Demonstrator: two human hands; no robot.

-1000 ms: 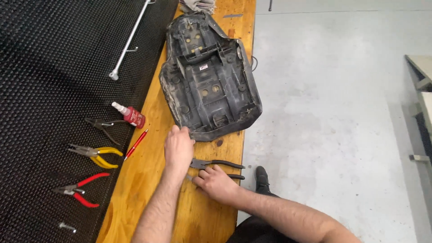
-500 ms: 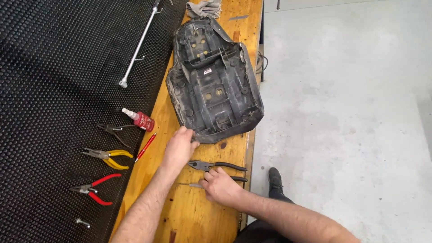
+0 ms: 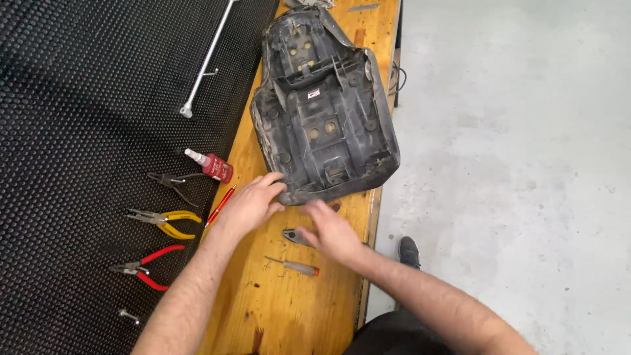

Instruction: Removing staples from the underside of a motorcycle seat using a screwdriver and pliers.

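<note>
Far left: black studded mat (image 3: 79,131) covers the bench beside the wooden plank top (image 3: 289,309). On the mat, bottom up: a small bolt (image 3: 129,317), red-handled pliers (image 3: 146,267), yellow-handled pliers (image 3: 162,222), dark needle-nose pliers (image 3: 172,182), a red bottle with white nozzle (image 3: 211,165). Long white metal rod (image 3: 207,62) runs diagonally up the mat, well apart from the hands. Red pen (image 3: 219,206) lies right on the mat/wood seam, just beside the left wrist.

On the wood: black moulded seat base (image 3: 322,112), underside up, takes nearly the full plank width at the top. Its right side overhangs the bench edge slightly. A small screwdriver with an orange collar (image 3: 294,266) lies below the hands, and a pair of dark pliers (image 3: 294,236) is half hidden under the right hand.

Room: bare wood only in the strip between seat base and the person. Right of the plank edge it drops to grey concrete floor (image 3: 526,164); a dark shoe (image 3: 409,252) shows there.

Grip: left hand (image 3: 251,204) fingers spread, tips touching the near-left rim of the seat base, not clamped on it. Right hand (image 3: 330,230) blurred, fingers loosely apart, hovering over the pliers just short of the seat base's near edge; can't tell if it touches either.
</note>
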